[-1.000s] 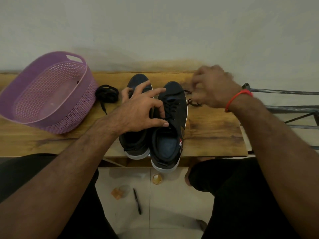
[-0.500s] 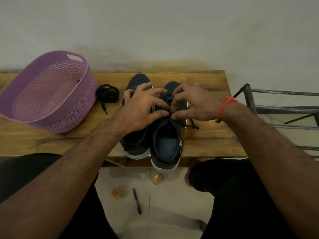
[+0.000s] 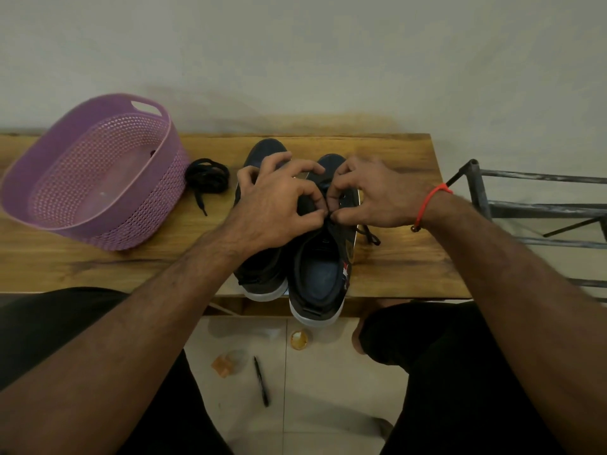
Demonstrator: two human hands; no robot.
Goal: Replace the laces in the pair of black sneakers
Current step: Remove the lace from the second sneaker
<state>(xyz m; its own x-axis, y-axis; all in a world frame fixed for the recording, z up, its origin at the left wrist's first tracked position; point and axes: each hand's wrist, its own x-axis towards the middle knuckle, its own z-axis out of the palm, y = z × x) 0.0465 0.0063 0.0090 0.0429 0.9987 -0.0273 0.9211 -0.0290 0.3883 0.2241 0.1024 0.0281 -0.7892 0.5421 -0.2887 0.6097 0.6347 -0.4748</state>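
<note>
Two black sneakers stand side by side on the wooden bench point(image 3: 394, 257), toes to the wall. The right sneaker point(image 3: 320, 274) carries a black lace point(image 3: 369, 236) whose loose end trails off its right side. My left hand point(image 3: 276, 205) and my right hand point(image 3: 371, 195) meet over its eyelets, thumbs and forefingers pinching the lace at the middle of the tongue. The left sneaker point(image 3: 262, 274) lies mostly under my left hand. A coiled black spare lace point(image 3: 207, 177) lies left of the shoes.
A purple perforated basket point(image 3: 98, 178) sits tilted at the bench's left. A metal rack point(image 3: 525, 208) stands to the right. On the tiled floor below lie a black pen point(image 3: 261, 380), a round cap point(image 3: 299, 338) and scraps of wrapper point(image 3: 226, 362). My knees flank the gap.
My right hand came back from the far right of the bench to the right sneaker. Both hands closed in on the lace over the tongue.
</note>
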